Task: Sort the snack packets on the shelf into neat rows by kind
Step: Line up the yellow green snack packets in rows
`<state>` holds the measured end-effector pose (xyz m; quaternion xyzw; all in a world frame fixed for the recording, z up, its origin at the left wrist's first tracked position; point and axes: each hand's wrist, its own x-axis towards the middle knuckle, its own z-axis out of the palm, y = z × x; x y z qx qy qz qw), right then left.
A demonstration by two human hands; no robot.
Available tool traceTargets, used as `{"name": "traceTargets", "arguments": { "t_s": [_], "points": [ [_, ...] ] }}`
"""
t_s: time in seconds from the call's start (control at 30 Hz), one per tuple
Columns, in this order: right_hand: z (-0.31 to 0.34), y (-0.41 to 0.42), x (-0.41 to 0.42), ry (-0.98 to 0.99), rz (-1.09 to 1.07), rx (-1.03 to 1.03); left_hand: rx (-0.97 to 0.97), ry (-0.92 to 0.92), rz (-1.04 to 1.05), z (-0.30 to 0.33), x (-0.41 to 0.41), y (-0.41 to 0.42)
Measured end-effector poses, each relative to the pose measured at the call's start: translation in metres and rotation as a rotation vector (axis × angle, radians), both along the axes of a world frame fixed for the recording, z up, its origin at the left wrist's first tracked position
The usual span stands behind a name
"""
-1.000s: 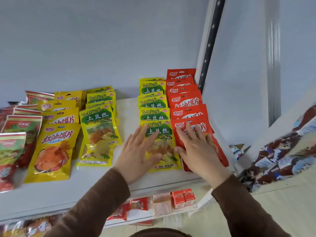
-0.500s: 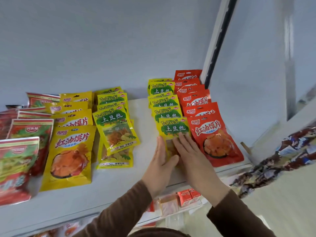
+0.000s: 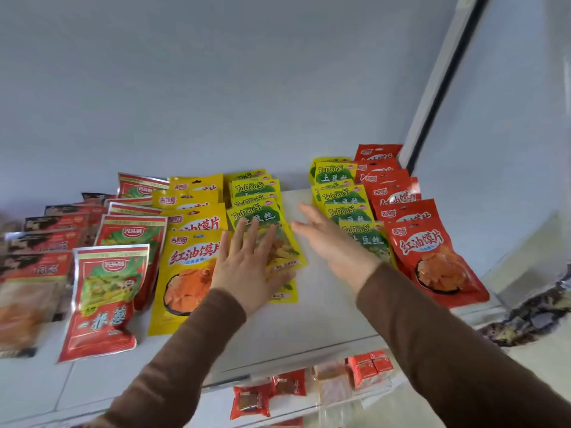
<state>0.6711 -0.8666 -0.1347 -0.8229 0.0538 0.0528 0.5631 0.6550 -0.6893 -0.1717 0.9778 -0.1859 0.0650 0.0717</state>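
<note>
Head view: left hand [image 3: 247,267] flat, fingers spread, pressing on the front yellow TuDouSi packet [image 3: 272,239] of the middle row, left of the bare shelf [image 3: 312,304] strip. Right hand [image 3: 336,242] open and relaxed, holding nothing, hovering above that strip, possibly brushing the right TuDouSi row [image 3: 346,202]; blurred. Both hands gone from that right row and the red packets [image 3: 432,257] beside it since half a second ago. Suggests those rows count as tidy, attention now turned to the loose middle TuDouSi stack.
</note>
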Motion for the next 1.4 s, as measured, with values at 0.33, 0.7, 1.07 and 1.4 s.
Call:
{"name": "traceTargets", "arguments": {
  "t_s": [0.33,0.7,1.07,1.4],
  "points": [
    [-0.032,0.007,0.086,0.124,-0.13,-0.282,-0.034,-0.074,0.026,-0.018,-0.008,0.009],
    [-0.037,0.007,0.106,-0.017,-0.168,0.012,-0.031,0.093,-0.138,-0.017,-0.061,0.014],
    [-0.026,0.017,0.149,0.264,-0.147,0.423,-0.04,0.068,0.127,-0.029,-0.013,-0.025],
    [-0.011,0.036,0.18,0.395,0.018,0.228,-0.179,0.107,0.119,-0.04,-0.011,-0.024]
  ]
}}
